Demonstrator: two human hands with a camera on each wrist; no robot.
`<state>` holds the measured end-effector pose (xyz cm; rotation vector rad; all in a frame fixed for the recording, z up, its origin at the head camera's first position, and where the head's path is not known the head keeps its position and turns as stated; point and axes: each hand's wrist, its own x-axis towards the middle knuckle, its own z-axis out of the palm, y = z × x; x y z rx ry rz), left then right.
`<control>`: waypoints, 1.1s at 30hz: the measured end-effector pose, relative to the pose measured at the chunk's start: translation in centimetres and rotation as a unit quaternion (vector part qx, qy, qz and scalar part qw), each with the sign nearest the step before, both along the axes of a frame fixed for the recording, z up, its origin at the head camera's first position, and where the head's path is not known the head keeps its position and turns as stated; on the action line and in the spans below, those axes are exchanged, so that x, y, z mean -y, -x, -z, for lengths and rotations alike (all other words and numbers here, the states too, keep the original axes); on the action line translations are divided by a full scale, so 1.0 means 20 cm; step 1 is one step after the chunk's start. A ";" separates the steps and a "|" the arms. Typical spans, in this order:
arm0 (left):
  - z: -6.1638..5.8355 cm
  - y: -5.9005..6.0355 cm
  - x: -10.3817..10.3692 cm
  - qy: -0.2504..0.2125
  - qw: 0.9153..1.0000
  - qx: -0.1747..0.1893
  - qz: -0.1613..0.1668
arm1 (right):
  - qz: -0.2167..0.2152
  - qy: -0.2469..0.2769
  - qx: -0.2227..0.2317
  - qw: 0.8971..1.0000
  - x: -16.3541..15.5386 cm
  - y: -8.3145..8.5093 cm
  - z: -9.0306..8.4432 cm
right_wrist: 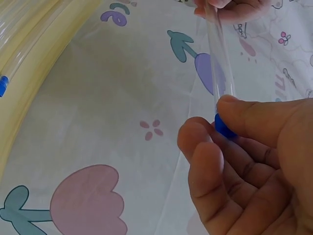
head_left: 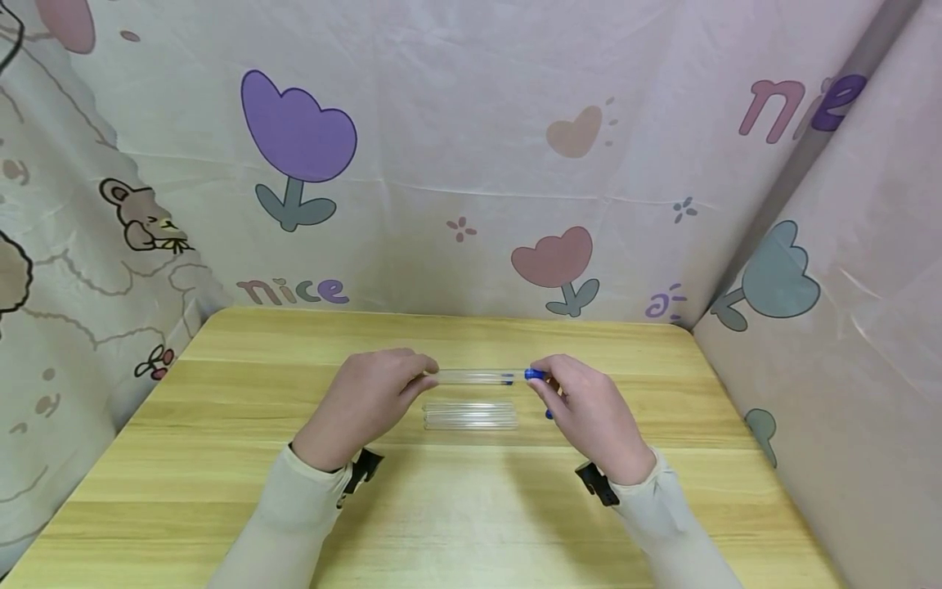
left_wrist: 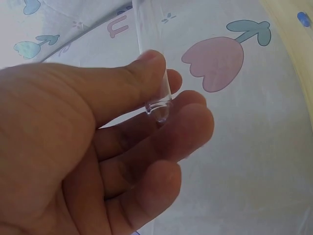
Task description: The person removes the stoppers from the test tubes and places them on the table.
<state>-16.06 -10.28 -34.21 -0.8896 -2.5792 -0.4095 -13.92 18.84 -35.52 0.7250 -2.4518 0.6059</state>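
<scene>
While the left hand pinches the clear tube (held level), the right hand's fingers pinch its blue cap.

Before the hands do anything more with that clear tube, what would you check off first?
1. Left hand pinches the clear tube's rounded closed end between thumb and fingers: ok.
2. Right hand pinches the blue cap at the other end: ok.
3. Tube lifted off the wooden table, roughly level: ok.
4. Cap fully seated: cannot tell.
5. Spare clear tubes lie on the table below the held one, apart from both hands: ok.
</scene>
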 end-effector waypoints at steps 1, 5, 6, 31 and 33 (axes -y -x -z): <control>0.00 0.00 0.00 0.000 1.000 0.000 0.001 | 0.000 -0.001 0.000 1.000 0.00 0.00 0.00; 0.00 0.00 0.01 -0.001 1.000 0.004 0.006 | 0.001 0.004 0.003 1.000 0.00 0.00 0.00; 0.00 0.00 0.01 -0.001 1.000 0.005 0.007 | 0.001 0.004 0.003 1.000 0.00 0.00 0.00; 0.02 0.03 0.04 -0.027 0.999 -0.037 0.001 | -0.096 -0.059 -0.043 0.993 -0.01 0.02 0.01; 0.02 0.03 0.04 -0.026 0.999 -0.028 0.004 | -0.097 -0.059 -0.044 0.993 -0.01 0.02 0.01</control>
